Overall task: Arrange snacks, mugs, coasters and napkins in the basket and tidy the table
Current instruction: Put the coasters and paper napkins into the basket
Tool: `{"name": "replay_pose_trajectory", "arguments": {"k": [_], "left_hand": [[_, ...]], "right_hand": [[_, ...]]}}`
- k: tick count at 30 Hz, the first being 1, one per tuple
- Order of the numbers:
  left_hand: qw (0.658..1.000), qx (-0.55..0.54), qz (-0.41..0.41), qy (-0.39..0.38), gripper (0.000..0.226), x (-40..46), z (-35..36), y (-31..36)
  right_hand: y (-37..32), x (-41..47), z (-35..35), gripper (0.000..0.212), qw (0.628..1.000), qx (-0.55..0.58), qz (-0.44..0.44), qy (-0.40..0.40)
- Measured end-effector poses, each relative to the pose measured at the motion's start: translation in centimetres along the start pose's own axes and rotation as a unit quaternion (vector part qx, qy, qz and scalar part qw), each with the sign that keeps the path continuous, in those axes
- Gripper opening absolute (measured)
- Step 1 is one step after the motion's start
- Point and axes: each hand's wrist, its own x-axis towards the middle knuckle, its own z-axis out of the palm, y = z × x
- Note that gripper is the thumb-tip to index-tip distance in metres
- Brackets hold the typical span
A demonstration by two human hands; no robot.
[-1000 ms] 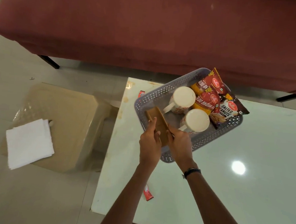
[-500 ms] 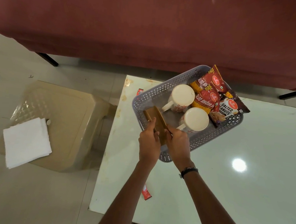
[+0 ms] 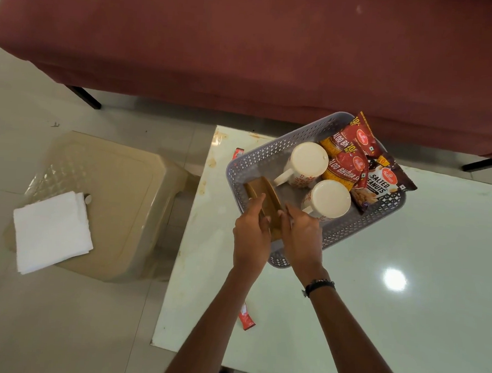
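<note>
A glossy white table [image 3: 377, 281] carries a grey perforated basket [image 3: 272, 162] near its far left corner. Two red sachets lie beside the basket: one [image 3: 238, 152] behind it, another [image 3: 245, 319] toward the table's near edge.

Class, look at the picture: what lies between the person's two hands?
In the head view, brown wooden coasters stand on edge inside the grey perforated plastic basket, between the left hand and right hand.
</note>
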Motion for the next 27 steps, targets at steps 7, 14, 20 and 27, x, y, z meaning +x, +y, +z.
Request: {"name": "replay_pose_trajectory", "arguments": {"k": [7,14,20,27], "left_hand": [[0.995,-0.037,0.012,0.092,0.037,-0.9,-5.4,-0.9],[0.984,-0.046,0.008,0.171,0.029,-0.8,-13.3,-5.7],[0.965,-0.038,-0.026,0.260,0.027,-0.6,-20.1,-12.9],[0.936,0.038,-0.111,0.333,0.030,0.9,-27.2,-22.6]], "right_hand": [[-5.2,-1.4,0.2,0.028,0.992,0.028,-0.099,0.071],[-13.2,-2.7,5.5,0.031,0.985,0.040,-0.164,0.036],[-20.0,-4.1,11.9,0.028,0.977,0.075,-0.188,-0.062],[-25.0,-5.6,21.0,0.014,0.969,0.112,-0.110,-0.191]]}}
